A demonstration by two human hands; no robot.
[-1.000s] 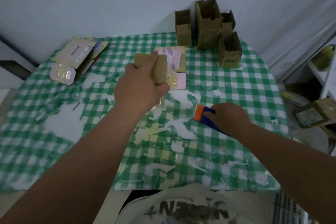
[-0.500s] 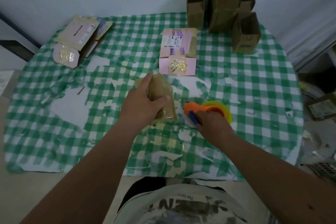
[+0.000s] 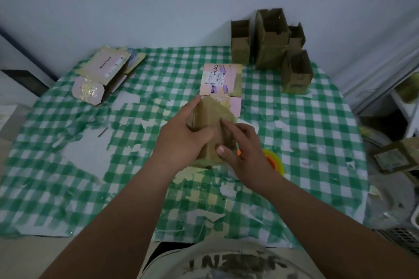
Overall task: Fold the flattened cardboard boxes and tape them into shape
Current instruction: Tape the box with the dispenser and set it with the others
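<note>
A small brown cardboard box (image 3: pixel 212 118), wrapped in tape, is held over the middle of the table. My left hand (image 3: pixel 181 140) grips it from the left, thumb across its near face. My right hand (image 3: pixel 242 152) touches its right side, index finger laid on the top edge and thumb on the lower face. An orange and yellow tape dispenser (image 3: pixel 273 161) lies on the cloth just right of my right hand, partly hidden by it. A flattened pink box (image 3: pixel 221 79) with a label lies right behind the held box.
Several folded brown boxes (image 3: pixel 271 38) stand open at the table's back right. More flattened pink boxes (image 3: pixel 102 77) lie at the back left. The green checked tablecloth (image 3: pixel 68 165) is torn and patched with tape. Shelves and a box (image 3: pixel 394 158) are off the right edge.
My right hand let go of the tape dispenser and came onto the brown box. My left hand brought the box down and toward me from above the pink box.
</note>
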